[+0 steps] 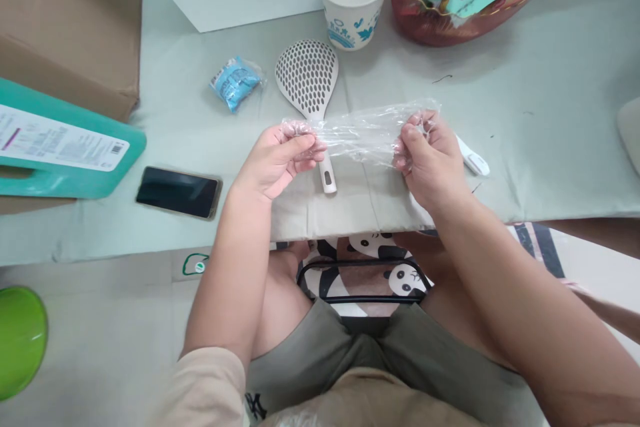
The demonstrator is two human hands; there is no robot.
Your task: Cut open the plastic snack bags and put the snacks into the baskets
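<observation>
A sheet of clear plastic film [363, 133] is stretched between my two hands above the table's front edge. My left hand [293, 153] pinches one end, thumb against fingers. At the other end, my right hand [427, 150] is closed on the crumpled film. Beneath the film and my left hand lies a white slotted skimmer [307, 73], its handle pointing toward me and partly covered. A white stick-like object with a small window [473, 157], perhaps a digital thermometer, lies partly behind my right hand.
Left of the skimmer are a blue wrapped packet [237, 83] and a phone [179, 192]. A paper cup [355, 3] and a red basket [425, 20] with snack packets stand at the back. A teal jug [113, 160] and cardboard box [75, 20] occupy the left.
</observation>
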